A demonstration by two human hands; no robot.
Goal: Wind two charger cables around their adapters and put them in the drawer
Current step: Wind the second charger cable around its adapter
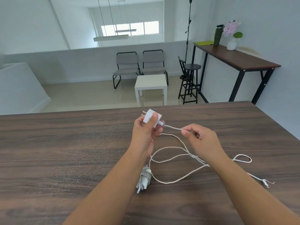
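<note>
Wood-grain table [65,143]; boxy white adapter [150,117], braided cable [170,159].

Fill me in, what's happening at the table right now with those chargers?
A person is partway through. The left hand holds a white adapter up above the wooden table, while the right hand pinches its cable just past the plug end. The rest of that cable lies in loose loops on the table, not yet wound. A second charger, already wrapped in its cable, lies on the table below the left forearm. No drawer is in view.
</note>
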